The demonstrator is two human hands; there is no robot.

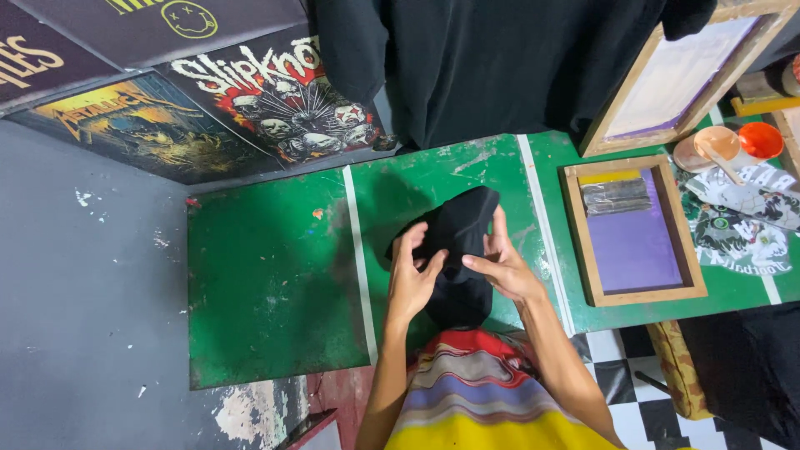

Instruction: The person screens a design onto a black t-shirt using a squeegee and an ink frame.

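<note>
black cloth (461, 242): I see it bunched up between my two hands, just above the green counter (275, 283), close to my striped shirt (475, 392).
left hand (410, 279): My fingers (414, 248) are curled onto the left side of the cloth and grip a fold of it.
right hand (506, 268): These fingers are spread a bit and pinch the right side, with the thumb lying across the front.
how it feels, I think: soft and floppy, light, not slippery, and it will not break. It bends and sags wherever I let go.
where to hold it: I would grab the edges or a thick fold, one on each side, so it does not droop.
nearby: a wooden frame with a purple screen (635, 229) lies on the counter to the right, well apart from my hands. An orange cup (760, 139) stands past it.
</note>
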